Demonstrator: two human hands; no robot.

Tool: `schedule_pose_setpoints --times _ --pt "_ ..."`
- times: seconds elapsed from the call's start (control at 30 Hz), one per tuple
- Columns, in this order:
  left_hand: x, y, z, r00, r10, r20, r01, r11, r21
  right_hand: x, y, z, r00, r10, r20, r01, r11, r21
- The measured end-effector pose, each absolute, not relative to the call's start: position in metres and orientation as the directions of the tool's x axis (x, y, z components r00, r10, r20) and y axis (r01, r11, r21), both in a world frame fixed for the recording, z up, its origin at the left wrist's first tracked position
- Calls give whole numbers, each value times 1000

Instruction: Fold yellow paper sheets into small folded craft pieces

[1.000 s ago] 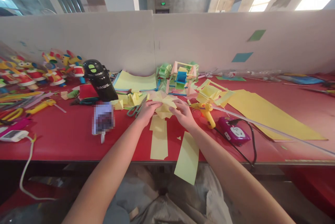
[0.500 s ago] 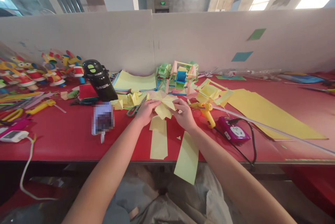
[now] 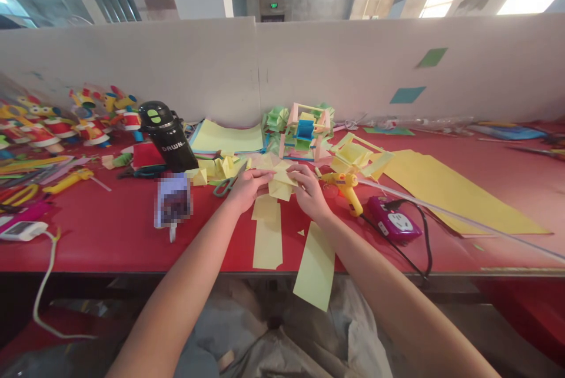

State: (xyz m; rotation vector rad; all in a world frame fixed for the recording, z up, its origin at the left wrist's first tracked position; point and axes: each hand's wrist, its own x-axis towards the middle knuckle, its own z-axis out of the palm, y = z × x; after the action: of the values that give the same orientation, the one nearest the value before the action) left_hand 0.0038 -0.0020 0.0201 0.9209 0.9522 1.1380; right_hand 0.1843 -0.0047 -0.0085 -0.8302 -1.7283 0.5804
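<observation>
My left hand (image 3: 246,188) and my right hand (image 3: 310,192) both grip a folded yellow paper piece (image 3: 281,181) just above the red table (image 3: 110,231). The fingers pinch its left and right sides. Below the hands lie two yellow paper strips, one flat on the table (image 3: 267,232), the other (image 3: 315,266) hanging over the front edge. Green-handled scissors (image 3: 226,184) rest just left of my left hand. A yellow glue gun (image 3: 346,187) stands just right of my right hand.
A purple power strip (image 3: 394,219) with a black cord sits at right, beside large yellow sheets (image 3: 445,189). A black bottle (image 3: 166,136), paper figures (image 3: 66,119) and a paper model (image 3: 305,131) stand toward the white back wall. A white cable (image 3: 44,272) hangs at left.
Both hands have kept hold of the folded yellow piece; the fingers have shifted a little and pressed it flatter and closer together. Nothing else on the table has moved.
</observation>
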Motion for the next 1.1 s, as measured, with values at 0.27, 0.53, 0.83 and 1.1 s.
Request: schedule_pose_setpoints --times 0.27,0.53,0.83,1.1 --pt "2 4 11 89 993 -74 -265 95 959 184 -1 -11 -114 771 626 186 636 -749" --pt "4 7 7 47 999 22 -213 -12 977 184 -7 -3 -49 884 464 112 467 -877" --pt "3 5 10 79 994 77 -162 -63 985 187 5 -14 -45 924 380 46 381 -923" --pt "3 4 9 50 990 131 -39 -129 991 188 5 -13 -41 921 386 39 388 -921"
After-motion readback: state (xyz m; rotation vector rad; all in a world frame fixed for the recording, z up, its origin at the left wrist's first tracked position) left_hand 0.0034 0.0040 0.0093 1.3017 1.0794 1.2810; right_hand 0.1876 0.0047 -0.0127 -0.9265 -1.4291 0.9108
